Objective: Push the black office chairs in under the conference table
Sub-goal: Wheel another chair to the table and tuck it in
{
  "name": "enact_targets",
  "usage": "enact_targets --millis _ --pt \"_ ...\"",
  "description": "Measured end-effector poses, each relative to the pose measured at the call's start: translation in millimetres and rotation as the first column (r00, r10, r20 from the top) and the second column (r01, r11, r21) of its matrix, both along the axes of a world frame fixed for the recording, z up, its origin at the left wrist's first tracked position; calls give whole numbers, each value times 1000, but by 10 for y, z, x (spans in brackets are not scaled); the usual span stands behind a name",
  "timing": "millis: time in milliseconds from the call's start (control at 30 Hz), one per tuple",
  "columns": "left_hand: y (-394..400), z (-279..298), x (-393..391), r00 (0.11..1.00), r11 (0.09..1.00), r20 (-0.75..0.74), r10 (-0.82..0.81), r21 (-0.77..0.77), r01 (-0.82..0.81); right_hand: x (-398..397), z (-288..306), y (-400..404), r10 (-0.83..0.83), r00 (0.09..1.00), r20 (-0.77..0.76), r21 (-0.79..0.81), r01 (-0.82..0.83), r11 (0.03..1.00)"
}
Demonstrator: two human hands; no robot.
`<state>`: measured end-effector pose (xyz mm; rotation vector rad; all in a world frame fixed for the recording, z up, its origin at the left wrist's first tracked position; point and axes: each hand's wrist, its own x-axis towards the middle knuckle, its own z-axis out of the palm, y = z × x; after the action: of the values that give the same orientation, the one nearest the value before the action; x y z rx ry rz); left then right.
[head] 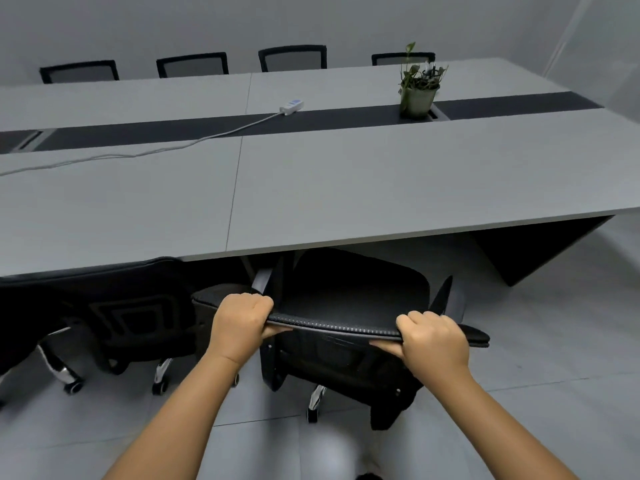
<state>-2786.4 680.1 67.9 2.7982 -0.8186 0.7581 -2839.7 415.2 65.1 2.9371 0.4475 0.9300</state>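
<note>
A black office chair [353, 292] stands at the near edge of the long grey conference table [346, 188], its seat front partly under the tabletop. My left hand [239, 323] grips the top edge of its backrest on the left. My right hand [433, 337] grips the same edge on the right, fingers over the top and thumb beneath. A second black chair [114, 306] stands to the left, its back close against the table edge.
Several black chairs [294, 58] line the table's far side. On the table are a white power strip [292, 106] with its cable and a potted plant [417, 88]. The table's dark end panel [540, 247] stands at the right. Grey tiled floor [554, 341] lies around the chairs.
</note>
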Motion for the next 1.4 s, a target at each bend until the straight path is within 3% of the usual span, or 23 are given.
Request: enact_targets --millis 233,333,500,667,733,833,933,1067,1167,1233,1300,1400 --pt "-522 12 319 993 994 -58 107 -7 -108 818 -14 -629 128 992 -4 -48 -128 991" --pt "-696 3 483 986 988 -94 137 80 -130 1180 37 -845 175 983 -47 -40 -177 983" --pt "-813 125 1001 899 941 -286 332 162 -296 1709 91 -867 164 983 -88 42 -161 986" --pt "-673 139 1280 888 918 -244 390 173 -356 2154 88 -678 190 979 -72 25 -189 982" --pt "-639 95 1357 934 946 -178 309 155 -284 2280 77 -673 203 976 -84 23 -201 979" --pt "-582 8 1458 983 983 41 177 50 -179 2332 41 -701 215 974 -77 28 -213 977" --pt "-584 22 1456 981 984 84 173 35 -176 2329 24 -709 210 976 -59 35 -208 978" --pt "-670 62 1348 975 979 -97 199 58 -194 2223 27 -755 139 983 -121 74 -131 989" --pt "-775 178 1314 925 977 -320 204 10 -212 2069 65 -728 57 978 -199 181 -20 983" --pt "-872 196 1316 935 988 -345 84 -90 -122 1930 14 -653 -27 975 -220 304 95 948" --pt "-1046 192 1269 943 964 -294 -153 -256 77 1716 -98 -541 -121 962 -245 411 216 886" --pt "-1380 37 1110 836 782 -202 -510 -515 352 1172 -370 -437 -247 916 -317 579 393 714"
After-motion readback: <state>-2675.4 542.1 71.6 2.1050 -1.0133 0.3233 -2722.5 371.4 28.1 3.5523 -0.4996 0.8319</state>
